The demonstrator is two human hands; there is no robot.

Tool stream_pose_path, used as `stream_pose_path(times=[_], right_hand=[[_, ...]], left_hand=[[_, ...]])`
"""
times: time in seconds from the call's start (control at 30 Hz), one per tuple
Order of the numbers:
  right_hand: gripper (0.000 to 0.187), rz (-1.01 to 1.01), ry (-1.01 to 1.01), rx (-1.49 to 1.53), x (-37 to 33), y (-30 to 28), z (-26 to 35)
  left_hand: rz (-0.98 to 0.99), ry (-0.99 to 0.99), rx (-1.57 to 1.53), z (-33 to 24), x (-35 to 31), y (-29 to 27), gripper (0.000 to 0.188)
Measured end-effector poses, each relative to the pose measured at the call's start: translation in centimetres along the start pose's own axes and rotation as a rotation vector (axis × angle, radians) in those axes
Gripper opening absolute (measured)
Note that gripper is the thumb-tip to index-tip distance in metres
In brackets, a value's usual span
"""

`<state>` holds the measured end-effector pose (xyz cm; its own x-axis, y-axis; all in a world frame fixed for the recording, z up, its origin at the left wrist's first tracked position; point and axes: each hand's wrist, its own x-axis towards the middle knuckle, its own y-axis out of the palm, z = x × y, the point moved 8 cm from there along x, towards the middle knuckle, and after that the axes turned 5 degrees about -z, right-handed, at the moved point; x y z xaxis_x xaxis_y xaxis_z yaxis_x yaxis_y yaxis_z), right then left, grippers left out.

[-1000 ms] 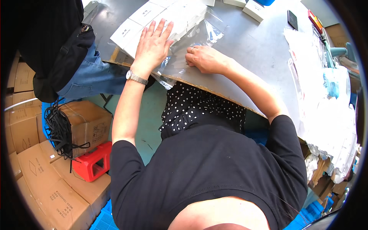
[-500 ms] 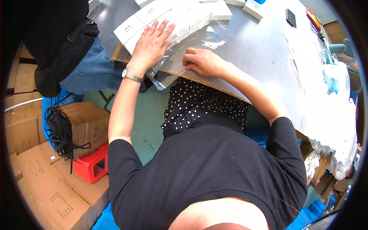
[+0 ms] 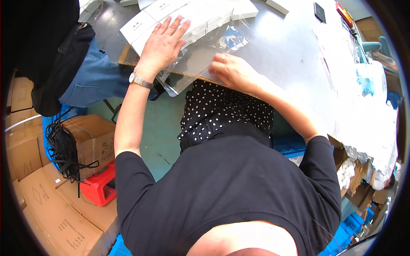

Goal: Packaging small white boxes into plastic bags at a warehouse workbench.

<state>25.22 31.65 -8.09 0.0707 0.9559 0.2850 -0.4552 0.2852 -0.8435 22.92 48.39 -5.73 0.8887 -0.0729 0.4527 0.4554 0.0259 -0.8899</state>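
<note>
Two bare hands work at the upper middle of the frame. The left hand (image 3: 160, 49) lies flat with its fingers extended and slightly apart, pressing palm-down on a block of white boxes (image 3: 205, 13) without gripping them. The right hand (image 3: 232, 72), blurred, is curled over the near edge of the table, fingers bunched; whether they pinch anything, I cannot tell.

The boxes sit at the top of the frame, left of centre, side by side in a slanting block. They are plain white with straight edges, thin seams between them and small dark print on some faces. Clear film (image 3: 234, 39) spreads from their near side toward the right hand, creased and glinting, and one shiny corner hangs past the table edge.

Around them is the grey table (image 3: 282, 55), with a dark phone (image 3: 319, 13) at upper right and a heap of white plastic (image 3: 363, 123) down the right side. At upper left stands another person in jeans (image 3: 87, 81). Brown cartons (image 3: 51, 205) and a red stool (image 3: 96, 187) fill the lower left.
</note>
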Motion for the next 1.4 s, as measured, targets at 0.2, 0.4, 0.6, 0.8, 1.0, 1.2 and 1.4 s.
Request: stream_pose_path(times=[0.2,0.4,0.6,0.8,1.0,1.2,1.4], right_hand=[[0.009,-0.123,-0.059,0.023,2.2,0.3,-1.5],[0.009,0.052,0.001,-0.235,2.9,2.0,-1.4],[0.01,-0.155,-0.119,-0.019,3.0,1.1,0.8],[0.013,0.017,-0.057,-0.136,3.3,2.9,0.7],[0.012,0.064,-0.047,-0.369,3.0,3.4,1.0],[0.012,0.081,-0.069,-0.17,1.7,3.1,3.3],[0.012,-0.215,-0.056,0.132,3.5,1.9,5.0]], left_hand=[[0.005,0.005,-0.007,-0.2,0.3,-0.1,0.056],[0.018,0.006,-0.029,-0.3,-0.1,-0.2,0.055],[-0.001,0.028,-0.026,-0.4,-0.3,-0.7,0.054],[-0.025,0.026,-0.034,-0.6,-0.5,-0.8,0.052],[-0.056,0.057,-0.009,-0.7,-0.4,-1.0,0.052],[-0.078,0.069,-0.001,-0.7,-0.8,-1.0,0.053],[-0.337,-0.145,-0.144,-1.8,-3.8,-6.7,0.071]])
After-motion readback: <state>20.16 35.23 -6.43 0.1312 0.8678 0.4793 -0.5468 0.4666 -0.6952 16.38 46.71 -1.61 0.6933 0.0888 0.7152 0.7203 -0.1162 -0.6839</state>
